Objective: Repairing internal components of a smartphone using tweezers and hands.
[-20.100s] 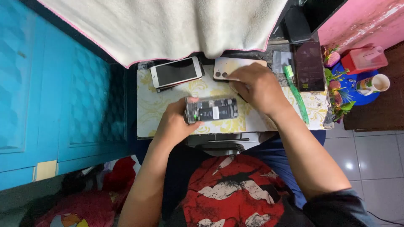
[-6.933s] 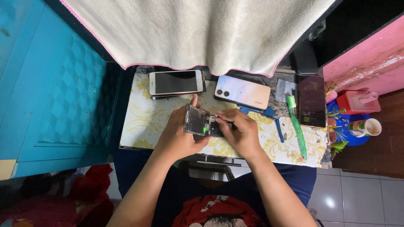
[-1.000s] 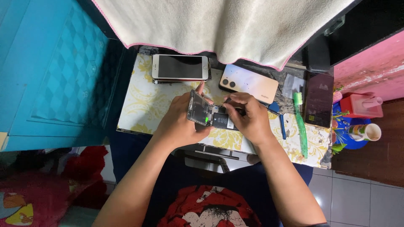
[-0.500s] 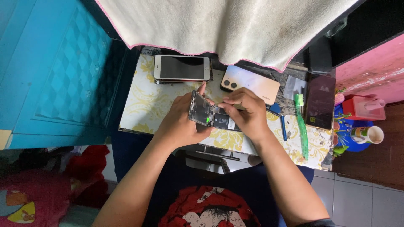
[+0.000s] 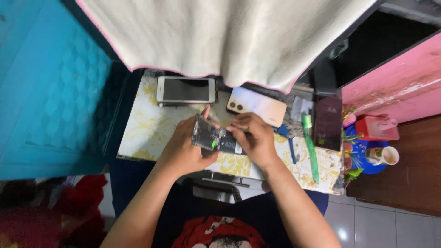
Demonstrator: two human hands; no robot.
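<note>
An opened phone [image 5: 216, 139] with its insides showing sits above the small floral-covered table [image 5: 142, 128]. My left hand [image 5: 186, 149] grips its left end and tilts it up. My right hand [image 5: 252, 138] rests on its right end, fingers curled over it; whether a tool is pinched in them is hidden. Both hands meet at the table's middle.
A white phone [image 5: 186, 89] lies face up at the back left. A pale phone [image 5: 257, 105] lies face down behind my hands, a dark phone [image 5: 328, 121] at the right. A green tool [image 5: 310, 147], blue tweezers [image 5: 291, 149], a red box [image 5: 376, 128], a cup [image 5: 383, 156]. A cream towel [image 5: 229, 36] hangs behind.
The hands and the opened phone hold nearly the same place over the last second. Twenty seconds ago the opened phone lay flat and my right hand reached toward the pale phone.
</note>
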